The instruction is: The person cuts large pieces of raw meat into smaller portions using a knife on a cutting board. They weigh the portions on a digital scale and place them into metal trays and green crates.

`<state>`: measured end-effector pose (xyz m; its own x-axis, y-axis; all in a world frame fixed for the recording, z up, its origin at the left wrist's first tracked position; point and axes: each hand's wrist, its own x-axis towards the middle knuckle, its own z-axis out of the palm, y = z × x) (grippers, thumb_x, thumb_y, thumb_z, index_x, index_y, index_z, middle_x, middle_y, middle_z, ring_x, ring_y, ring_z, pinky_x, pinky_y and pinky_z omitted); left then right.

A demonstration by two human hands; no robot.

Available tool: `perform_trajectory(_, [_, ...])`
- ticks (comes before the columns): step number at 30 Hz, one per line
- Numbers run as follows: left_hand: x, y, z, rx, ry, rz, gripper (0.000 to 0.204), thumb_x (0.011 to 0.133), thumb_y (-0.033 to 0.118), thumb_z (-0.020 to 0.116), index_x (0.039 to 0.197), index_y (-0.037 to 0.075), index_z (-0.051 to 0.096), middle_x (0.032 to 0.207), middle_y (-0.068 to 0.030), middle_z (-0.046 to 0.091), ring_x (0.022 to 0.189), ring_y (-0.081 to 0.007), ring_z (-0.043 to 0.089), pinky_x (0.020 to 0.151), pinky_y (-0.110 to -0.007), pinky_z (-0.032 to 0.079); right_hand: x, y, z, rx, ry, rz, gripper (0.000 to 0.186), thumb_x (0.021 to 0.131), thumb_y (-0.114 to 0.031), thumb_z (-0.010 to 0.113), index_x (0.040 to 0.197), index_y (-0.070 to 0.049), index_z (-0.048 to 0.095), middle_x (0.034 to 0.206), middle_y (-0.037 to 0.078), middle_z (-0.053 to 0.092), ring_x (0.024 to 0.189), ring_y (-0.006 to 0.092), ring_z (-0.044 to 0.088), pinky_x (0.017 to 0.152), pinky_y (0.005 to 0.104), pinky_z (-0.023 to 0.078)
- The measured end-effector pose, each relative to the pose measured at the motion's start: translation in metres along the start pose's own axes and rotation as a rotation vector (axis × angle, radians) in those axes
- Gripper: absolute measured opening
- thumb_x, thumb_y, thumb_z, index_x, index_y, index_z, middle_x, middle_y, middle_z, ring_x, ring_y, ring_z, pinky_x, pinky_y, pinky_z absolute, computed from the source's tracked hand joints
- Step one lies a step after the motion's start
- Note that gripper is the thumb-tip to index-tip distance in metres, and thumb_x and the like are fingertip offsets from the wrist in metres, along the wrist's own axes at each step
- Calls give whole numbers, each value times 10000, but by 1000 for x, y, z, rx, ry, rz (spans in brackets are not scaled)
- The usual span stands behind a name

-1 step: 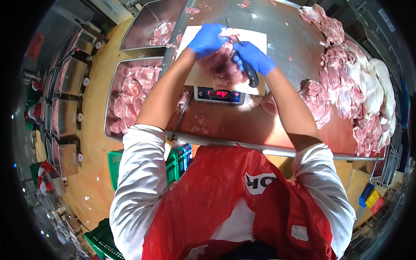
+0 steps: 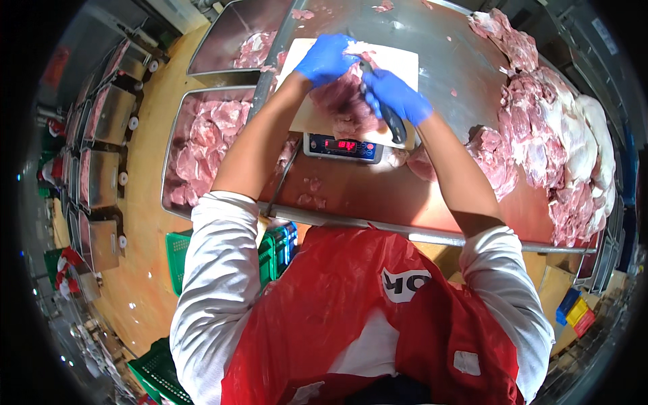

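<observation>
In a blue glove, my left hand [image 2: 326, 61] grips the upper part of a raw meat piece [image 2: 344, 104] on a white cutting board [image 2: 297, 50]. My right hand [image 2: 398, 96], also gloved in blue, is closed on a black-handled knife [image 2: 395, 128], its blade against the meat and partly hidden. The board rests on a digital scale [image 2: 343, 154] with a red display, on a steel table [image 2: 445, 61].
Steel trays of cut meat [image 2: 206, 145] stand at left, with racks of trays [image 2: 101, 175] beyond. A large pile of meat [image 2: 540, 128] lies at the table's right. Green crates [image 2: 177, 263] and coloured bins [image 2: 577, 310] sit below.
My hands have shifted very slightly, the right one to the right along with the knife. The hold on meat and knife looks the same.
</observation>
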<state>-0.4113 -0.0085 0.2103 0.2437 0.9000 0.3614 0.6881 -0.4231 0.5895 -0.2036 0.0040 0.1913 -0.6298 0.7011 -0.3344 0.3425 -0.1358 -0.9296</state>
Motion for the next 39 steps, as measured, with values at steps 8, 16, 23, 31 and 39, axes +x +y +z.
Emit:
perform_trajectory(8, [-26, 10, -37, -231, 64, 2, 333, 901, 282, 653, 1081, 11, 721, 943, -166, 716, 852, -295, 666, 778, -373, 512, -38, -1, 50, -218, -123, -153, 465, 1078, -430, 395, 1094, -6, 583, 677, 56, 558, 495, 128, 539, 472, 289, 455])
perform_trajectory(16, [-68, -15, -53, -418, 337, -176, 221, 907, 210, 680, 992, 11, 721, 855, -60, 687, 756, -100, 609, 666, -275, 502, -26, 31, 64, -817, -74, -392, 251, 1030, -232, 432, 1061, -4, 533, 848, 300, 619, 773, 475, 620, 684, 517, 478])
perform_trajectory(23, [-186, -10, -51, -846, 604, -577, 134, 958, 105, 675, 1078, 56, 712, 976, -21, 729, 803, -60, 661, 584, -193, 468, -83, 12, 73, -914, 41, -271, 265, 1042, -210, 420, 1116, 44, 428, 771, 310, 634, 621, 457, 622, 498, 522, 444])
perform_trajectory(31, [-182, -6, -50, -1118, 612, -354, 181, 973, 79, 656, 1153, 76, 660, 1011, -10, 701, 841, -67, 659, 604, -189, 535, -3, 1, 85, -1035, -2, -494, 202, 994, -120, 450, 1070, 67, 445, 812, 318, 619, 730, 481, 632, 674, 530, 505])
perform_trajectory(39, [-225, 33, -40, -1146, 736, -445, 130, 982, 98, 636, 1078, 15, 666, 930, -3, 656, 844, -80, 638, 672, -192, 499, -146, 58, 11, -1522, -67, -307, 141, 973, -63, 445, 1089, 17, 439, 723, 222, 640, 621, 374, 685, 506, 494, 536])
